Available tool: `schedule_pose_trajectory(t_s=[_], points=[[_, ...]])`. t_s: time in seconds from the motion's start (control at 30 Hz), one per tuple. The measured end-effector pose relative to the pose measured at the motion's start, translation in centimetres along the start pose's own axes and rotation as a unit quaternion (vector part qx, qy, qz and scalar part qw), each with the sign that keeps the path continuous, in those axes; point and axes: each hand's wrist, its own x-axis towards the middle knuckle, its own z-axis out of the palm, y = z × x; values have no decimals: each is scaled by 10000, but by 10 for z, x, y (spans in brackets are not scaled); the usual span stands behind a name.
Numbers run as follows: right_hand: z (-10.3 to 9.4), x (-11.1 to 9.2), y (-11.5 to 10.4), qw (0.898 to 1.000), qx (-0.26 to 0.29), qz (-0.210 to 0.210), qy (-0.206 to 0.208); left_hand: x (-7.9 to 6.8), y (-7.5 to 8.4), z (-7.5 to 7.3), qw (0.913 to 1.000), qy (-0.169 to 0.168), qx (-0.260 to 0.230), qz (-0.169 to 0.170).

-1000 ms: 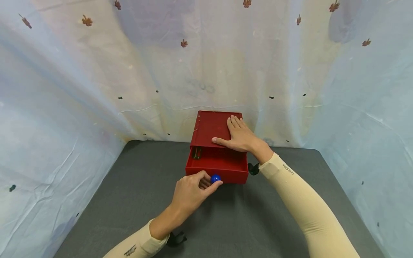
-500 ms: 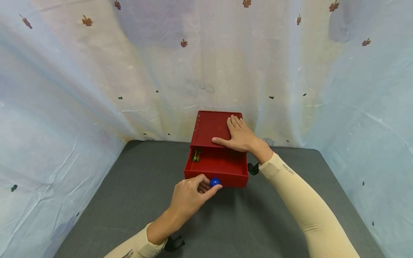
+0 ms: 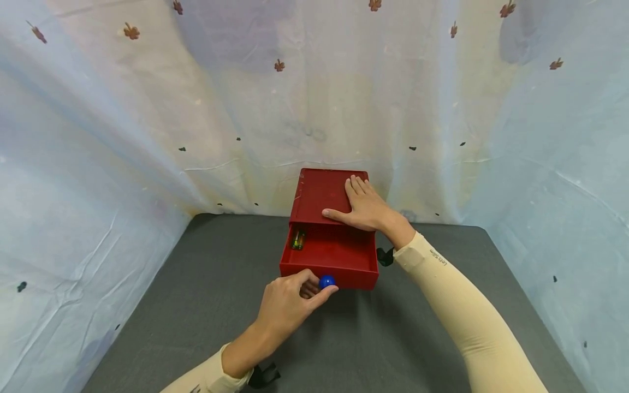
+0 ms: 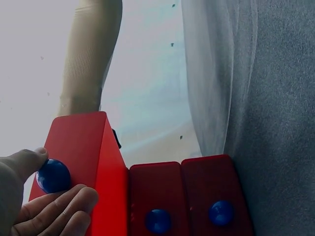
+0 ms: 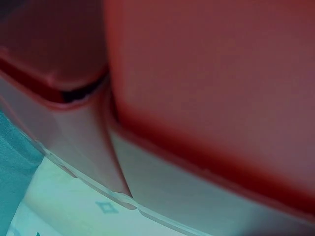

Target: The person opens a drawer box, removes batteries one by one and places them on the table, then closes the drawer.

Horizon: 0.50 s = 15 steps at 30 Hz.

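A red drawer cabinet (image 3: pixel 318 191) has its top drawer (image 3: pixel 357 279) pulled partly out. On the drawer's front is a round blue knob (image 3: pixel 327 281), which my left hand (image 3: pixel 281 307) holds between thumb and fingers. The left wrist view shows the thumb above the knob (image 4: pixel 53 176) and the fingers below it. My right hand (image 3: pixel 365 208) rests on the cabinet's top, fingers straight and thumb spread to the side. Inside the drawer, at its left, lie small green-and-dark cylinders (image 3: pixel 297 239) that look like batteries. The right hand does not show in the right wrist view.
Two lower drawers with blue knobs (image 4: pixel 158 221) stay closed in the left wrist view. The cabinet stands near the back of a dark grey table (image 3: pixel 231 262). A pale patterned curtain (image 3: pixel 314 109) hangs behind and along both sides.
The top drawer has slid farther out toward me, with my left hand moving back on its knob. More of the small cylinders shows. My right hand stays on the cabinet's top.
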Motion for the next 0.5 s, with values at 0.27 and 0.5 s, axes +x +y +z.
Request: schedule_pose_trajectory(t_s=[0.27, 0.5], points=[[1, 0, 1, 10000, 10, -18, 33, -5, 2, -1, 9999, -25, 141, 46], [1, 0, 2, 10000, 2, -44, 52, -9, 6, -2, 9998, -34, 188, 55]])
